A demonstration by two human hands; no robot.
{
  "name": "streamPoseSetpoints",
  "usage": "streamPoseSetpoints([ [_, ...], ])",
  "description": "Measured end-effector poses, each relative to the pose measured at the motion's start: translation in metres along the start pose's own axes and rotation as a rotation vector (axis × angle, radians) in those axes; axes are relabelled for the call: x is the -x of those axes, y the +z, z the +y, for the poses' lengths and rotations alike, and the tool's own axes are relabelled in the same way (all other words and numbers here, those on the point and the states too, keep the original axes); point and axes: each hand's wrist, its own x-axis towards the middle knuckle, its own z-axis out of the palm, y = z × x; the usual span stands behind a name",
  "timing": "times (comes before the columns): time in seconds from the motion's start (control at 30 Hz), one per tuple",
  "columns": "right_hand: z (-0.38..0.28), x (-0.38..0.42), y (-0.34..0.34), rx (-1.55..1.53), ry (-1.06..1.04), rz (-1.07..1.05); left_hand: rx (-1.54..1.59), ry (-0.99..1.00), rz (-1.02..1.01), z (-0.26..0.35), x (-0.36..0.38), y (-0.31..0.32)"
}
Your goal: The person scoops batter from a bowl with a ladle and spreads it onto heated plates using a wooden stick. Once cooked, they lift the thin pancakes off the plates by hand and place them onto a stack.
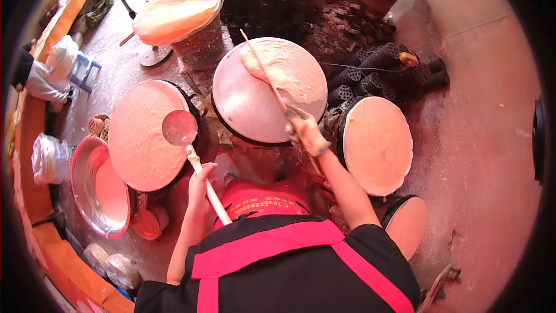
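Note:
My left hand (201, 184) is closed round the pale handle of a ladle (180, 128). The ladle's round bowl lies over the right part of a batter-covered round griddle (142, 133). My right hand (305, 130) grips a long thin wooden stick (263, 71), which slants up and left across the central griddle (240, 101). Batter (295, 72) covers the upper right of that griddle, and bare metal shows at its lower left. The stick lies along the batter's left side.
A basin of batter (113, 191) stands at the left. Another coated griddle (378, 146) is at the right. Black perforated cylinders (379, 61) lie behind it. A large pale round sheet (179, 10) rests on a bucket at the upper left.

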Motion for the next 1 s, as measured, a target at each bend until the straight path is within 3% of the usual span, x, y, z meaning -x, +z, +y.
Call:
streamPoseSetpoints([
  [0.03,0.002,0.006,-0.019,-0.028,-0.009,-0.017,0.016,0.018,0.017,-0.001,0.004,0.006],
  [0.1,0.027,-0.008,-0.051,0.0,-0.094,0.219,0.048,0.056,0.052,-0.001,0.012,0.021],
  [0.17,0.031,-0.018,-0.065,-0.064,-0.158,0.278,0.091,0.089,0.097,-0.005,0.021,0.034],
  [0.37,0.019,-0.048,-0.051,0.121,0.001,-0.11,0.209,0.081,0.187,-0.027,0.04,0.059],
  [0.5,-0.024,0.009,-0.095,0.251,0.12,-0.339,0.199,0.051,0.241,-0.041,0.051,0.059],
  [0.57,-0.034,0.01,-0.128,0.273,0.159,-0.28,0.187,0.028,0.252,-0.042,0.056,0.061],
  [0.7,-0.036,-0.038,-0.132,0.069,-0.054,0.023,0.223,0.05,0.272,-0.038,0.061,0.067],
  [0.87,-0.041,-0.052,-0.107,0.312,0.079,-0.383,0.306,0.085,0.28,-0.026,0.06,0.071],
  [1.0,-0.063,-0.034,-0.151,0.36,0.153,-0.446,0.36,0.097,0.29,-0.021,0.056,0.064],
])
